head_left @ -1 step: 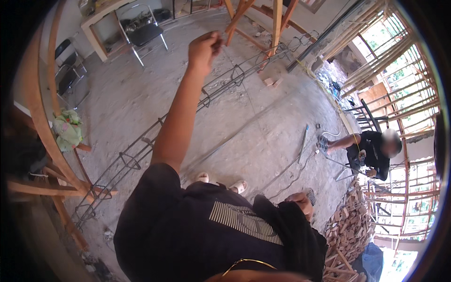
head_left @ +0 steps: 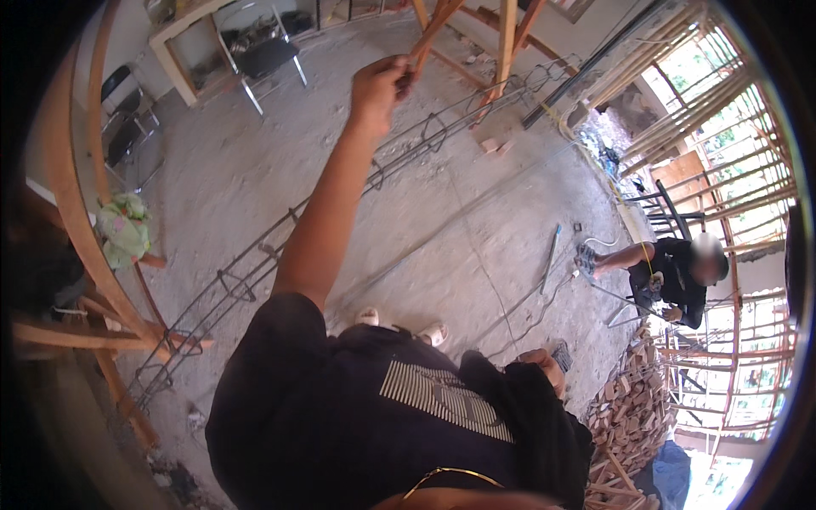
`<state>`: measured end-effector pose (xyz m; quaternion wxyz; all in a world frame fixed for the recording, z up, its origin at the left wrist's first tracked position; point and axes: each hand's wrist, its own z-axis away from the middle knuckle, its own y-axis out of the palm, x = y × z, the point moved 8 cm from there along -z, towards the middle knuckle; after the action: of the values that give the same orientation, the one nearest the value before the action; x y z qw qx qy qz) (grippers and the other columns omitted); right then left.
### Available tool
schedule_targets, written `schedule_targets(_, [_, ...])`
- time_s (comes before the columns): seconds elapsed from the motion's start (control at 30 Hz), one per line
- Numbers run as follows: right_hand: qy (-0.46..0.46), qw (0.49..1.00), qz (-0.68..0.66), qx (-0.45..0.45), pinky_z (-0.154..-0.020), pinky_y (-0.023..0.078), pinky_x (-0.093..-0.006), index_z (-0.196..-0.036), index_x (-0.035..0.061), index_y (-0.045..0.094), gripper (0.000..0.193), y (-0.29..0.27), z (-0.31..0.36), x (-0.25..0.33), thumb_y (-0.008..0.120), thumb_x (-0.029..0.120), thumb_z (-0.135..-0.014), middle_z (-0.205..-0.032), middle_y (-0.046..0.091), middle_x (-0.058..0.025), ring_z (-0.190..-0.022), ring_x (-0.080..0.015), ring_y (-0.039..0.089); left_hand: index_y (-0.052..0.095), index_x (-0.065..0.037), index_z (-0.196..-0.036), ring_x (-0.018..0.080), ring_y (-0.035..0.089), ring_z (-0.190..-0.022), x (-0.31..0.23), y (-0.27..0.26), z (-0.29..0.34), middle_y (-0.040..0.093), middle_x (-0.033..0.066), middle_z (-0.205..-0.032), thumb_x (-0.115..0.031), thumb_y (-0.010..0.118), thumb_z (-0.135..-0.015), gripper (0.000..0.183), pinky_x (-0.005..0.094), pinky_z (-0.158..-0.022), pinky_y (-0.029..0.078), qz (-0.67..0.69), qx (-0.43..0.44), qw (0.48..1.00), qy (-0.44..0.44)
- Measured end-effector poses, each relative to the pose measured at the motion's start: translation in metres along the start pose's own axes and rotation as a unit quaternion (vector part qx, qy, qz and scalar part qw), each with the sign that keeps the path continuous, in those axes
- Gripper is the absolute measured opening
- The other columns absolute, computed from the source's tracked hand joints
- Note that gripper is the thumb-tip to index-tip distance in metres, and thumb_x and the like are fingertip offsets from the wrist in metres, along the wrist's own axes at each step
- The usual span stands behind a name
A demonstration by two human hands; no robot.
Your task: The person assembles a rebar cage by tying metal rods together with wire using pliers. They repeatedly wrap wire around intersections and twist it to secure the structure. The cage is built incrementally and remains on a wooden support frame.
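Observation:
My left arm stretches far forward over the floor, and my left hand (head_left: 380,92) hangs above a long cage of steel reinforcing bars (head_left: 255,257) with bent ties. Its fingers are curled together in a pinch; what they hold, if anything, is too small to make out. A thin line runs across the floor below that hand; whether it is a string or a crack I cannot tell. Close to my body at the right, my right hand (head_left: 546,369) is closed, partly hidden by black cloth. A dark, patterned thing (head_left: 561,354) shows at its fingers, its kind unclear.
Wooden posts (head_left: 506,42) stand at the back, and a timber frame (head_left: 72,195) at the left. A black folding chair (head_left: 263,58) is at the back left. At the right a person (head_left: 676,276) sits near a heap of broken bricks (head_left: 625,416). A cable (head_left: 544,314) crosses the floor.
My left hand has shifted slightly to the right. The thin line below it lies a little differently across the floor. My right hand has hardly moved.

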<state>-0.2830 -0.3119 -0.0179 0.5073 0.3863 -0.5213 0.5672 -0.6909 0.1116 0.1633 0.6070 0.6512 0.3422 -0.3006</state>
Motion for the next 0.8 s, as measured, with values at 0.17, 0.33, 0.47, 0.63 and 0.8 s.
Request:
schedule_targets(0.17, [0.057,0.973,-0.132,-0.182,-0.066,0.049,-0.0315,-0.119,0.0046,0.066,0.026,-0.037,-0.007,-0.017,0.055,0.017,-0.098,-0.078,0.06,-0.0064,-0.07,-0.017,0.054,0.066,0.0,-0.111,0.0167,0.067,-0.074,0.05,-0.014,0.048,0.066,0.0078,-0.087,-0.018,0.061,-0.097,0.023,0.0305,-0.065,0.051,-0.047,-0.011,0.999,0.013])
schedule_targets(0.33, [0.046,0.934,-0.267,-0.234,-0.062,0.048,-0.0302,-0.125,0.0081,0.064,0.03,-0.077,0.003,0.008,0.057,0.019,-0.097,-0.074,0.055,-0.0015,-0.067,-0.0128,0.049,0.063,-0.003,-0.108,0.0174,0.063,-0.063,0.045,-0.114,0.111,0.064,0.0078,-0.08,-0.017,0.056,-0.101,0.017,0.031,-0.056,0.049,0.114,-0.164,0.979,0.028])
schedule_targets(0.47, [0.051,0.954,-0.295,0.003,-0.066,0.048,-0.0303,-0.121,0.0072,0.065,0.028,-0.021,-0.012,0.031,0.059,0.017,-0.095,-0.077,0.058,-0.0025,-0.071,-0.0133,0.051,0.061,-0.009,-0.119,0.0155,0.06,-0.072,-0.032,-0.181,0.154,0.062,0.0001,-0.086,-0.028,0.061,-0.1,0.028,0.0275,-0.061,0.048,0.19,-0.096,0.97,0.119])
schedule_targets(0.63, [0.1,0.95,-0.253,0.152,-0.07,0.049,-0.0303,-0.116,0.0062,0.068,0.025,0.05,-0.049,0.036,0.061,0.015,-0.093,-0.081,0.061,-0.0037,-0.075,-0.0139,0.054,0.056,-0.005,-0.119,0.0218,0.064,-0.077,-0.11,-0.216,0.219,0.062,0.0059,-0.087,-0.025,0.055,-0.103,0.026,0.0334,-0.068,0.055,0.216,0.03,0.947,0.236])
schedule_targets(0.8, [0.116,0.943,-0.206,0.236,-0.074,0.049,-0.0304,-0.111,0.0051,0.07,0.023,0.11,-0.091,0.048,0.063,0.013,-0.091,-0.084,0.064,-0.005,-0.079,-0.0145,0.057,0.055,-0.003,-0.116,0.0258,0.064,-0.072,-0.17,-0.236,0.301,0.061,0.0105,-0.088,-0.024,0.052,-0.104,0.024,0.0351,-0.062,0.057,0.158,0.031,0.915,0.369])
